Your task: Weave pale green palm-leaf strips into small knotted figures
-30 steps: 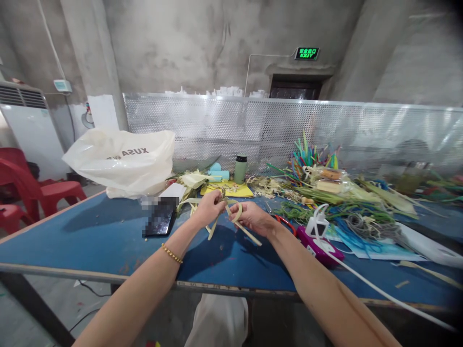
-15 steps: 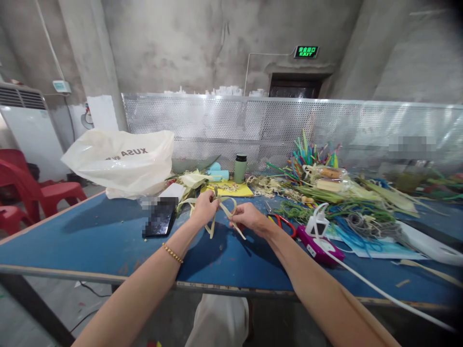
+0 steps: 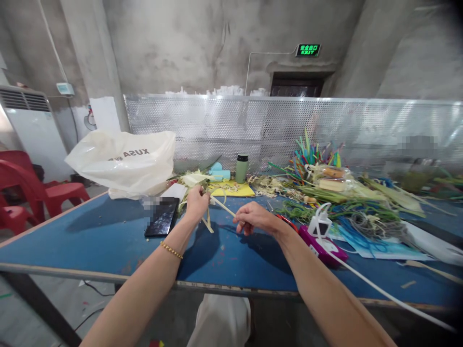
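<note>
My left hand (image 3: 197,202) is closed on a pale, flat plant strip piece, with loose ends hanging below the fingers and a thin loop curving up on the right. My right hand (image 3: 255,218) pinches the far end of one pale plant strip (image 3: 223,206), which runs straight and taut between the two hands. Both hands are held above the blue table (image 3: 231,270). Left of my left hand lies a black phone-like tablet (image 3: 164,217). Red-handled scissors (image 3: 287,222), partly hidden by my right wrist, lie on the table.
A white plastic bag (image 3: 126,164) stands at the back left. Behind my hands are a green bottle (image 3: 241,168) and a yellow sheet (image 3: 240,189). Right of my forearm sit a purple power strip (image 3: 333,253) with a white cable and heaps of green cords (image 3: 300,211).
My right hand has moved slightly right and drawn its strip straight, where it curved in a loop before. My left hand has shifted a little left.
</note>
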### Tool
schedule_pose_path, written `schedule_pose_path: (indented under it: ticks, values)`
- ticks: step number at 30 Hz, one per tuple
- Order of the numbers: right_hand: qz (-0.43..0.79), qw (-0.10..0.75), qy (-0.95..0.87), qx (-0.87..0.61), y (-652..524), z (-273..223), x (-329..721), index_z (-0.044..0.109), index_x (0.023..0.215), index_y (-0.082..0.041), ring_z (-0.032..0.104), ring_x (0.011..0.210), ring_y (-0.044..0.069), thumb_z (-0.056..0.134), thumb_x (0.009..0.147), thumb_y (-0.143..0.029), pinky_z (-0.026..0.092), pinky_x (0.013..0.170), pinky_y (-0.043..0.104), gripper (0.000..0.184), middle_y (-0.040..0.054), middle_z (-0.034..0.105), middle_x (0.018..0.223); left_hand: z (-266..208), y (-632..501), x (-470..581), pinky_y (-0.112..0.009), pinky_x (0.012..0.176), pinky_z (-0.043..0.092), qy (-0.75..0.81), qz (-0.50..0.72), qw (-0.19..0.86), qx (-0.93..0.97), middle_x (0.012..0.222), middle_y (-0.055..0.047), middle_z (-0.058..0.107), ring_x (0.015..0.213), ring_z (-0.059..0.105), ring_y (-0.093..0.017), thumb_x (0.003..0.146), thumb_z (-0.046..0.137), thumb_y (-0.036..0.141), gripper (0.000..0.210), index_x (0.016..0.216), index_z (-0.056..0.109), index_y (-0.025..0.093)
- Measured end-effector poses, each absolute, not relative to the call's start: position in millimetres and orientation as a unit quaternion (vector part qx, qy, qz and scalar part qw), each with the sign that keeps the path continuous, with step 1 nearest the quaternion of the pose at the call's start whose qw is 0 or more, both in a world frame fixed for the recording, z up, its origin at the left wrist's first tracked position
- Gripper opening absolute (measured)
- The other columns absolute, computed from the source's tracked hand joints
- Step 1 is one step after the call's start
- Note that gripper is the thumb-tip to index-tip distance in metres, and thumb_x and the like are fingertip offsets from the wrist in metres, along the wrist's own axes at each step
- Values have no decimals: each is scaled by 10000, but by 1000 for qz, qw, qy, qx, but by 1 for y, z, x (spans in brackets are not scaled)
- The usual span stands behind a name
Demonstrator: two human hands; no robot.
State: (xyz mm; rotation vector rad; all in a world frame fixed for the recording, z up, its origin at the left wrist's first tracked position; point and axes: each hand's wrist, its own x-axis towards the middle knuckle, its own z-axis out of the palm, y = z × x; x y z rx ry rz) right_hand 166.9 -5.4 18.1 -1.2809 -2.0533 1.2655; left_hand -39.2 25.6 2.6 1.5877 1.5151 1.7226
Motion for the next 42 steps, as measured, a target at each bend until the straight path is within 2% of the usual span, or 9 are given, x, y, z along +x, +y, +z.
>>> schedule_pose_path:
  ticks: [3,6,10,15,19,23,29,36,42]
  values:
    - [372,221,-792,-430,-5,17,167,671,719,-111,582,495,109,565,725,-277,425,466,194,196,46,678,645,3,23,-34,-222,486,359,537,602,219,550,503,50,468,489,526,-114,712,557,139,220,580,389,192]
    - [292,277,-822,-404,-6,15,162,689,741,-118,570,555,112,565,760,-344,418,519,195,259,19,641,622,2,19,-28,-219,474,372,514,595,261,560,480,53,469,476,535,-115,716,550,134,218,578,391,192]
    - [279,328,-810,-400,-5,10,154,675,772,-118,570,570,120,560,779,-394,410,538,205,299,13,615,623,-3,16,-20,-222,475,373,472,575,276,609,469,49,490,480,541,-121,703,556,143,184,591,417,188]
    - [192,370,-794,-442,7,1,153,628,678,-128,485,525,98,637,715,-367,342,493,197,242,-5,565,566,-7,16,-17,-231,476,361,459,556,253,645,484,36,511,479,526,-121,706,553,182,169,592,429,187]
    - [152,373,-797,-449,11,-1,154,629,673,-134,475,550,99,640,704,-340,339,505,199,209,-1,569,587,-10,21,-20,-230,475,343,473,546,221,655,493,32,514,477,503,-116,701,554,194,149,598,447,184]
    - [189,369,-796,-441,3,2,151,609,681,-130,480,566,97,616,688,-269,361,514,197,139,0,572,613,-11,22,-20,-227,476,329,483,549,203,651,491,37,501,474,487,-111,692,559,190,145,596,451,182]
    - [387,318,-759,-416,-8,7,150,596,716,-129,502,521,88,609,647,-201,417,475,191,101,-15,562,594,-5,13,-16,-222,456,337,464,558,269,633,456,48,473,453,512,-115,675,562,160,176,571,422,186]
    - [386,349,-744,-418,-6,6,152,562,682,-138,537,472,91,595,666,-170,456,458,199,48,-28,554,523,-3,12,-17,-225,457,347,458,558,282,632,453,36,509,450,523,-120,684,551,156,142,584,452,177]
    - [413,333,-739,-415,-10,9,151,534,678,-152,548,429,102,561,673,-144,465,432,207,29,-24,583,497,-5,14,-17,-227,465,352,457,554,279,638,454,33,515,453,523,-121,683,557,163,138,589,456,176]
